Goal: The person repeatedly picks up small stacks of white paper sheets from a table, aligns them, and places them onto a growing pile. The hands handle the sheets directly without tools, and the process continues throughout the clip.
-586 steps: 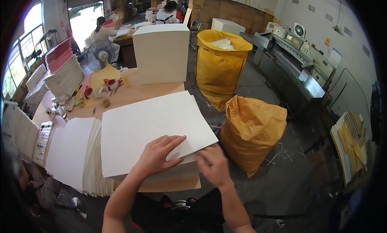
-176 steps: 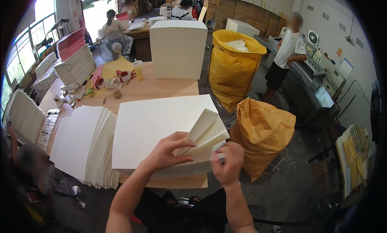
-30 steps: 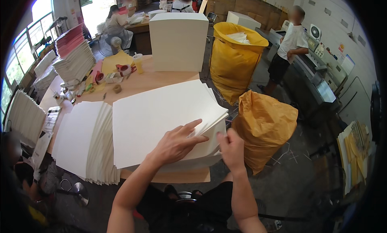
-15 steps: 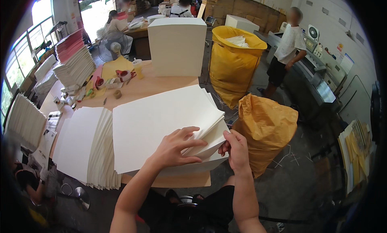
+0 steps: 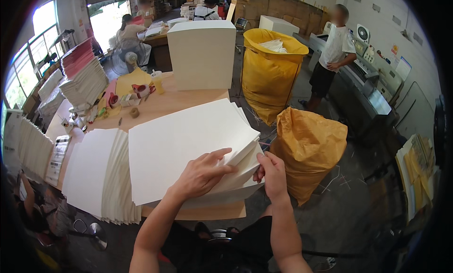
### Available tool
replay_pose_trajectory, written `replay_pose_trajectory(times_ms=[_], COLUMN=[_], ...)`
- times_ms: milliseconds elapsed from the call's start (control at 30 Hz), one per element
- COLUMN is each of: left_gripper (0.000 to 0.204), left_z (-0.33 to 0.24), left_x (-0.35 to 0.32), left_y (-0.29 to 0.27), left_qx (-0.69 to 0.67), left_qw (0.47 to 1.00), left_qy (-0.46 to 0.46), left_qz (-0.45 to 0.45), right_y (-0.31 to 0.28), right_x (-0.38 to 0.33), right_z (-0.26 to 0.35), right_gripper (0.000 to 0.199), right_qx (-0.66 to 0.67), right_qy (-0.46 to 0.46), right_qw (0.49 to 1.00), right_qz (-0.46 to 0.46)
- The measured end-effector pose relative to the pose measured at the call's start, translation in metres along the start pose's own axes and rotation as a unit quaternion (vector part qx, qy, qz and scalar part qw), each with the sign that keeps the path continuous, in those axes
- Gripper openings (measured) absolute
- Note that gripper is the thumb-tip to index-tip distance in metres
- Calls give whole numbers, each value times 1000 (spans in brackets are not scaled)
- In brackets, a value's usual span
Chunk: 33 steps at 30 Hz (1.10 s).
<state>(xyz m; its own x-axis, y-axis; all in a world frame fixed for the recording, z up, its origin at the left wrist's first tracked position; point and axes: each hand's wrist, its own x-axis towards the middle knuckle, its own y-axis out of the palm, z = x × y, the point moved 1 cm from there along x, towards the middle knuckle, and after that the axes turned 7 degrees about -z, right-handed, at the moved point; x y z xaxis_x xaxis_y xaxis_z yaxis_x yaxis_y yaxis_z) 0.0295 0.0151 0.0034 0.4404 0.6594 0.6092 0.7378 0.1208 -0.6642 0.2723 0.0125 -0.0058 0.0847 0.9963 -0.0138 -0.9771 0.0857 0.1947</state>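
A stack of large white paper sheets [image 5: 179, 140] lies in front of me, its near right corner lifted and fanned into bent layers. My left hand [image 5: 203, 174] rests over the lifted sheets near that corner, fingers spread and thumb hidden behind the paper. At the very corner my right hand [image 5: 271, 174] is closed, thumb and fingers pinching the edges of the sheets. Left of this stack lies a second pile of white sheets [image 5: 92, 166], its right edge fanned out in uneven layers.
A tall block of paper [image 5: 200, 55] stands at the back of the wooden table [image 5: 188, 211]. Two yellow sacks [image 5: 271, 79] flank its right side. Tape rolls [image 5: 134, 112] and a drink cup [image 5: 157, 81] sit further back. Another person [image 5: 335, 51] stands by a machine [image 5: 373, 89].
The left fingers have drawn slightly closer over the lifted sheets. My right hand keeps its pinch at the corner. The whole view has shifted a little.
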Motion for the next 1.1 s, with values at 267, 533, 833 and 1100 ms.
replay_pose_trajectory(times_ms=[267, 533, 833, 1100], left_gripper=[48, 40, 46, 50], left_z=[2, 1, -5, 0], left_x=[-1, 1, 1, 1], left_y=[-1, 3, -2, -2], left_qx=[-27, -44, -3, -50], left_qw=[1000, 998, 1000, 999], left_qy=[-5, -28, 9, -11], left_qz=[-2, -22, -8, -4], right_y=[4, -8, 3, -5], right_x=[-1, -1, 1, -4], right_z=[3, -11, 2, -3], right_gripper=[39, 42, 39, 44], right_qx=[70, -247, 101, 100], right_qy=[26, -163, 24, -12], right_qw=[997, 955, 994, 995], right_qz=[9, -24, 21, 17])
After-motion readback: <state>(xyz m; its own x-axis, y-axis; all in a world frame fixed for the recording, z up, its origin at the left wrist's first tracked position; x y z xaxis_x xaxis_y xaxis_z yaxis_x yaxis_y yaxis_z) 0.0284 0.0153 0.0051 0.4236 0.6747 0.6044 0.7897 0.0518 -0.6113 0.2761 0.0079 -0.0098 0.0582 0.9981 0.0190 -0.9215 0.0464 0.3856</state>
